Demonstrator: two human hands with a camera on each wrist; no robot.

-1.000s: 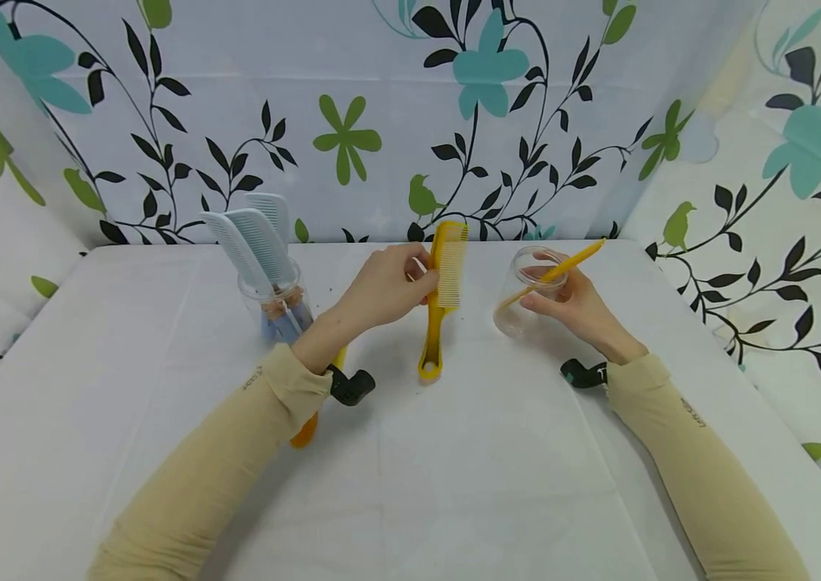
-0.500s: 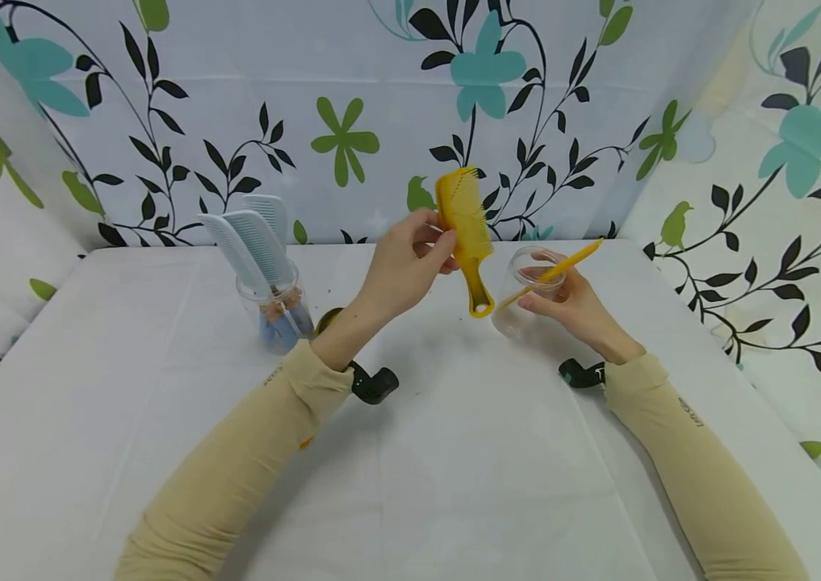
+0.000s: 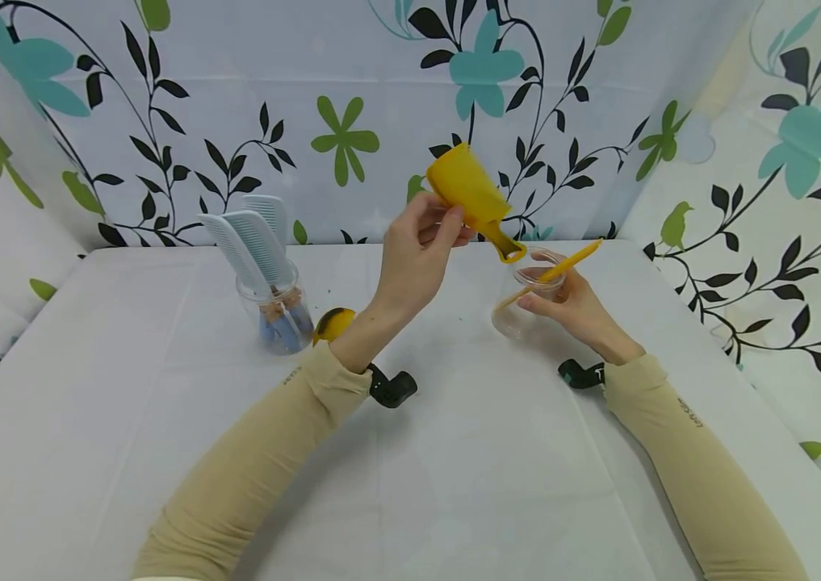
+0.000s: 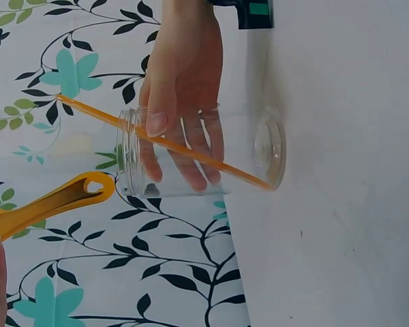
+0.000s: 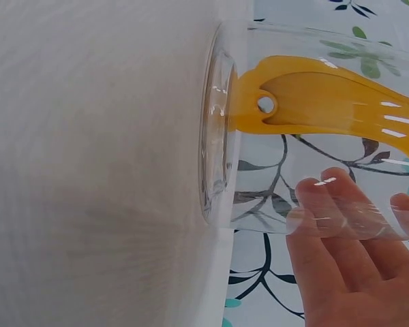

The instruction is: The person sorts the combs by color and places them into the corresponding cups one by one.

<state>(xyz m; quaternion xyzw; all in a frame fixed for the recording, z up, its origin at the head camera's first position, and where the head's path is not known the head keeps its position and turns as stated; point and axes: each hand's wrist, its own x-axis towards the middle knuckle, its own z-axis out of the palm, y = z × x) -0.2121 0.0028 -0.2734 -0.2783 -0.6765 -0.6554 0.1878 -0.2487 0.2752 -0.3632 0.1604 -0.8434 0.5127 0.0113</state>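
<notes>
A yellow comb [image 3: 471,190] is held up by its toothed end in my left hand [image 3: 413,254]. Its handle slants down to the right, the holed tip right at the mouth of a clear jar [image 3: 508,319]. The jar stands on the table with my right hand [image 3: 575,307] gripping its side, thumb in front and fingers behind. Leaning inside it is another orange-yellow comb [image 3: 577,260], handle down and upper end sticking out past the rim. In the right wrist view that comb's holed handle [image 5: 320,95] shows through the jar wall.
To the left stands a second clear jar [image 3: 250,315] with several light blue combs [image 3: 253,242], handles down. Beside it lies a yellow thing [image 3: 333,323] with a dark curved mark, partly hidden behind my left wrist. A patterned curtain [image 3: 236,105] hangs behind the white table [image 3: 454,468].
My left hand has lifted the yellow comb off the table and moved right, tilting it until the handle end came to the jar's mouth. The right hand and its jar have stayed put.
</notes>
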